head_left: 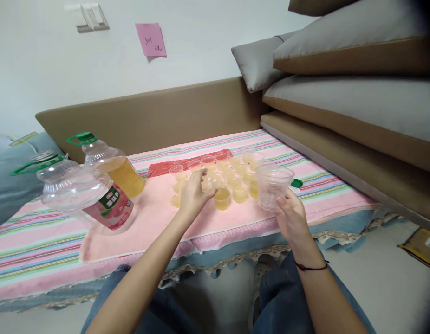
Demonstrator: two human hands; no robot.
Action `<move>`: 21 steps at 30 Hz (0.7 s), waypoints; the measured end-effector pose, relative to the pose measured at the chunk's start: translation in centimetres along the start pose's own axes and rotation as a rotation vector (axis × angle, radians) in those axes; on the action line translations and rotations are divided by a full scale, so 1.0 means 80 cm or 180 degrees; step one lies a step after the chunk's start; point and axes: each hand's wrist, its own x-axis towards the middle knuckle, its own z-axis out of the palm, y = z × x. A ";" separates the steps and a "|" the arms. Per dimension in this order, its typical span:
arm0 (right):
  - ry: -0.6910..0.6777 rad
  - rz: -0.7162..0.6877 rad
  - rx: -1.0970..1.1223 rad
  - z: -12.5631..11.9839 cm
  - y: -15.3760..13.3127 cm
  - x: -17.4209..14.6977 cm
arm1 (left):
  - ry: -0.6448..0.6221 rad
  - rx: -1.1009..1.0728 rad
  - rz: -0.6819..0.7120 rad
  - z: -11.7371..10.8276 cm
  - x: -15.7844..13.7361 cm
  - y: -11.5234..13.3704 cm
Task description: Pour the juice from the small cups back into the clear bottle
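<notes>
My left hand (196, 189) reaches over rows of small clear cups of yellow drink. Its thumb and fingers curve around a clear plastic cup (212, 178), partly hidden by the hand. Just right of the thumb stands another cup of yellow drink (222, 199). In my right hand (292, 212) is a stack of clear plastic cups (273, 185), nested together and held above the cloth's front right part. The stack hides some of the filled cups behind it.
Two large bottles with green handles stand left: a nearly clear labelled bottle (108, 206) and one part full of yellow drink (129, 178). A red plastic sheet (162, 168) lies behind the cups, a green cap (297, 183) at right. Stacked cushions (354, 99) rise on the right.
</notes>
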 end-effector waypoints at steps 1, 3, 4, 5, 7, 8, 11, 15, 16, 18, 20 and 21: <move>0.0013 -0.0012 0.0000 0.000 0.000 0.000 | -0.0021 0.0033 0.0077 0.001 0.003 0.005; 0.0024 -0.0031 0.0027 -0.001 0.001 0.000 | -0.0111 0.0136 0.0238 0.004 0.010 0.016; 0.0020 -0.0038 0.0055 -0.001 0.001 0.000 | -0.0176 0.0206 0.0313 0.006 0.013 0.022; 0.0010 -0.0045 0.0089 -0.001 0.000 0.001 | -0.0242 0.0292 0.0379 0.008 0.017 0.029; -0.0007 -0.0061 0.0168 0.000 0.000 0.001 | -0.0396 0.0507 0.0497 0.013 0.025 0.040; -0.0007 -0.0071 0.0200 0.000 -0.001 0.001 | -0.0472 0.0631 0.0538 0.015 0.029 0.046; 0.0013 -0.0096 0.0219 -0.001 -0.003 0.002 | -0.0671 0.0996 0.0728 0.020 0.040 0.056; 0.0051 -0.0122 0.0237 -0.002 -0.006 0.003 | -0.0969 0.1345 0.1298 0.026 0.054 0.062; 0.0065 -0.0129 0.0260 -0.003 -0.007 0.003 | -0.1045 0.1420 0.1467 0.029 0.057 0.062; 0.0095 -0.0140 0.0297 -0.003 -0.008 0.003 | -0.1136 0.1577 0.1835 0.035 0.063 0.063; 0.0114 -0.0146 0.0311 -0.004 -0.008 0.004 | -0.1131 0.1697 0.2214 0.043 0.068 0.063; 0.0120 -0.0151 0.0307 -0.004 -0.009 0.004 | -0.1106 0.1723 0.2392 0.047 0.070 0.063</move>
